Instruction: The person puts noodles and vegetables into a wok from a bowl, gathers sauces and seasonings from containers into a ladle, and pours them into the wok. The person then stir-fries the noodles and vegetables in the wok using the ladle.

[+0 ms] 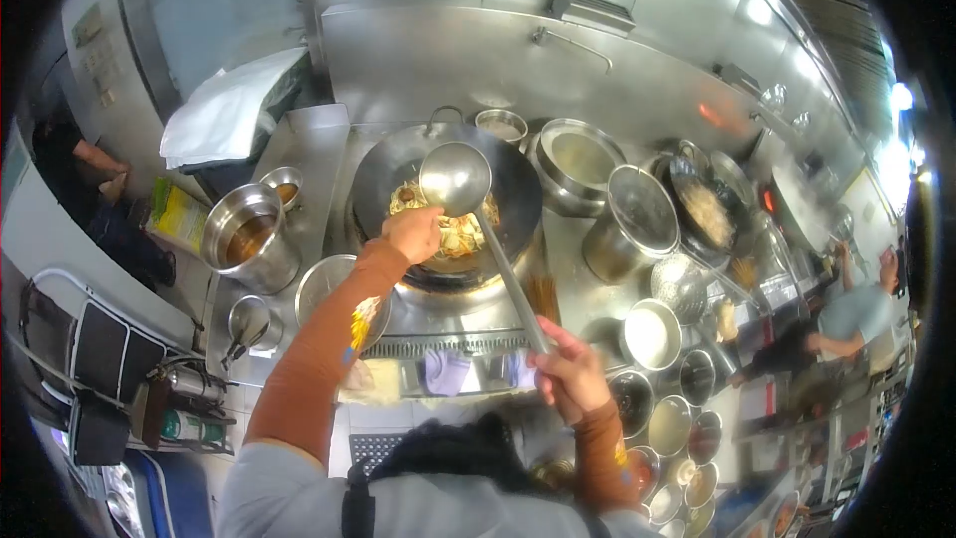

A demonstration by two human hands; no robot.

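Observation:
A large dark wok [370, 179] sits on the stove in front of me, with pale sliced food [460, 239] and brown bits at its bottom. Held over it is a ladle [456, 179], its round metal bowl covering part of the food. My right hand [573, 364] grips the long ladle handle near its end. Just below the bowl's left edge, my left hand [413, 234] hangs over the wok with its fingers drawn together. Whatever those fingers hold, if anything, is hidden, and I cannot tell whether they touch the ladle.
To the left stand a deep pot of brown liquid [247, 239] and a round strainer [329, 289]. Several metal pots [580, 164] and a second wok [702, 209] line the right side. Seasoning containers [652, 334] crowd my lower right. A co-worker [856, 319] stands far right.

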